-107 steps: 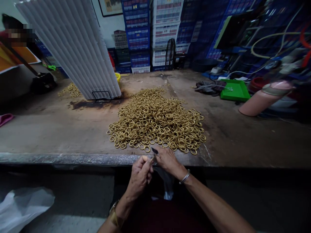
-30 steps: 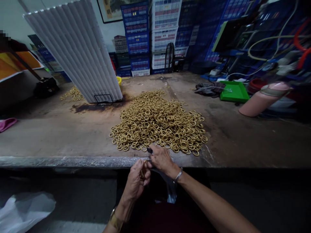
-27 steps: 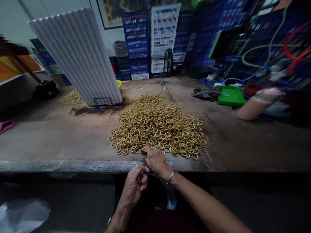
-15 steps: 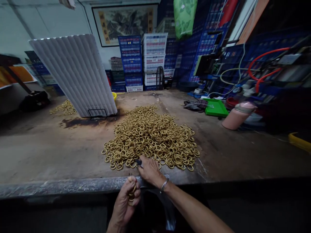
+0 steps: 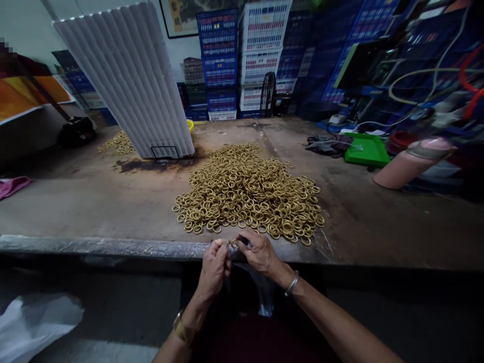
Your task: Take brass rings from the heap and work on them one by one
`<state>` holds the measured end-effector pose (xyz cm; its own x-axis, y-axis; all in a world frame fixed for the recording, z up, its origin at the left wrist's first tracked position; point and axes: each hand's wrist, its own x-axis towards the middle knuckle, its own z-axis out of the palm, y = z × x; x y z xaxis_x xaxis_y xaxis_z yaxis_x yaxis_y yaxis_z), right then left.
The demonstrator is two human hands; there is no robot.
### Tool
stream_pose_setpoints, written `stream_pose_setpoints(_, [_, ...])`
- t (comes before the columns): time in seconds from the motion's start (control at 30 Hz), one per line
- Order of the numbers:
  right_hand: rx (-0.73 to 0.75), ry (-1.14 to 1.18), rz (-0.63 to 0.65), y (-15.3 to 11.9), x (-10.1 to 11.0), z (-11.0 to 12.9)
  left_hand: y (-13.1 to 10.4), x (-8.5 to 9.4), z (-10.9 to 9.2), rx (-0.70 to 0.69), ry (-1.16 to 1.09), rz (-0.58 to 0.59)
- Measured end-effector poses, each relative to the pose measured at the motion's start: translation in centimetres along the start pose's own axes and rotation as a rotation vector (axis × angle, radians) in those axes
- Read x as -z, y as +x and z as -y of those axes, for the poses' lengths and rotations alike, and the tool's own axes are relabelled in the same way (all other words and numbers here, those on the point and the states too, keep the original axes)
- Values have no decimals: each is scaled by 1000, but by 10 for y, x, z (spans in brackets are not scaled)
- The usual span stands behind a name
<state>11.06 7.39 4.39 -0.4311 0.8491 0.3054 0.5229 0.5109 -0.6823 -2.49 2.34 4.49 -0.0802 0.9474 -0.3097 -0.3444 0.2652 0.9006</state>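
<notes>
A wide heap of brass-coloured rings [image 5: 257, 191] lies on the worktable in front of me. At the table's front edge, my left hand [image 5: 215, 267] is closed, its fingertips pressed together; the rings seen in it before are now mostly hidden by its fingers. Close beside it, my right hand [image 5: 262, 254] pinches a single ring [image 5: 234, 243] between the two hands. A small black piece [image 5: 244, 239] sits at the right hand's fingertips; whether it is worn or held I cannot tell.
Left of the heap, a corrugated white panel [image 5: 132, 85] leans in a black wire stand [image 5: 165, 153], with more rings behind it. To the right are a green tray [image 5: 366, 149], a dark cloth [image 5: 325, 144] and a pink bottle [image 5: 410, 164]. Stacked crates [image 5: 217, 65] stand behind.
My right hand has drawn back from the heap's near edge to my left hand, now with a ring at its fingertips. The left hand has turned, and the view has tilted down.
</notes>
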Motion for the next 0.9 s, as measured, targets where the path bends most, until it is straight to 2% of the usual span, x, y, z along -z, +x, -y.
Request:
stream_pose_setpoints(0.1, [-13,71,9,-7,3,2,-1,-7,3,-29,118,53])
stream_pose_setpoints(0.2, [-138,173,-28,-8,2,2,-3,-11,2,-61,196,38])
stream_pose_setpoints(0.3, [-298,292,-32,-8,2,-1,-5,-15,0,-212,304,0])
stream_pose_setpoints(0.4, [-381,397,44,-8,2,-3,-6,-18,-2,-356,369,21])
stream_pose_setpoints(0.47, [-397,411,60,-8,2,-3,-7,-19,-2,-298,350,42])
stream_pose_setpoints(0.63, [-392,336,-2,-8,4,-3,-8,-17,1,50,142,170])
stream_pose_setpoints(0.77, [-400,350,-16,-9,9,-5,-8,-18,1,112,-21,211])
stream_pose_setpoints(0.83, [-373,245,-45,-13,12,-6,-7,-19,2,111,-53,206])
stream_pose_setpoints(0.9, [-306,114,-15,-17,14,-6,-6,-20,3,98,-46,198])
